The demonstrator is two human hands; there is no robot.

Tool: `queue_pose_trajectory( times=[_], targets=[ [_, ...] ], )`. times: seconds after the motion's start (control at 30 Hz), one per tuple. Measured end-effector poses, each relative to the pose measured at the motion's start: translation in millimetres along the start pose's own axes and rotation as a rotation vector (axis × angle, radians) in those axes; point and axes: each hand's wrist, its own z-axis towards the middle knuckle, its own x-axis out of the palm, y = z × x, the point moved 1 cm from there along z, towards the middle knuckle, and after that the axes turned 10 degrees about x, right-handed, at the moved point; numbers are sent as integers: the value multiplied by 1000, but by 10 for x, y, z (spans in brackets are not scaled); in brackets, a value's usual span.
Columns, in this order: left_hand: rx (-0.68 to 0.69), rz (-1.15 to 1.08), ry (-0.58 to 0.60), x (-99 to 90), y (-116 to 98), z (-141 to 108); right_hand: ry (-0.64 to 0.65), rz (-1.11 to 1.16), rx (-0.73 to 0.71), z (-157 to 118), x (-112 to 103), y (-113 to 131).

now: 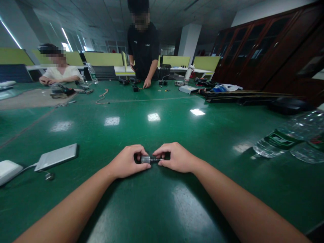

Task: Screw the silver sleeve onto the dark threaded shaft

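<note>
Low over the green table (131, 202), in the middle of the view, is a small grey metal cylinder with a thin dark ridged shaft (146, 159). It lies sideways, its thick grey end to the left. My left hand (126, 162) is closed, thumb and fingers pinching that thick end. From the other side my right hand (181, 158) pinches the thin shaft end, its fingertips partly hiding the tip. The exact kind of part is too small to tell.
To the left lie a silver slab-like device (57, 157) and a white cabled box (8, 171). Water bottles (278, 141) are at the right. Across the table a standing person (143, 47) reaches toward small parts; another person (60, 72) sits at far left. Dark strips (235, 97) lie back right.
</note>
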Motion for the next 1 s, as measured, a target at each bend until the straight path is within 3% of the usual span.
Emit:
queue_pose_trajectory(
  times=[1.0],
  targets=[
    [31, -35, 13, 1, -3, 16, -33, -127, -89, 30, 103, 45]
  ],
)
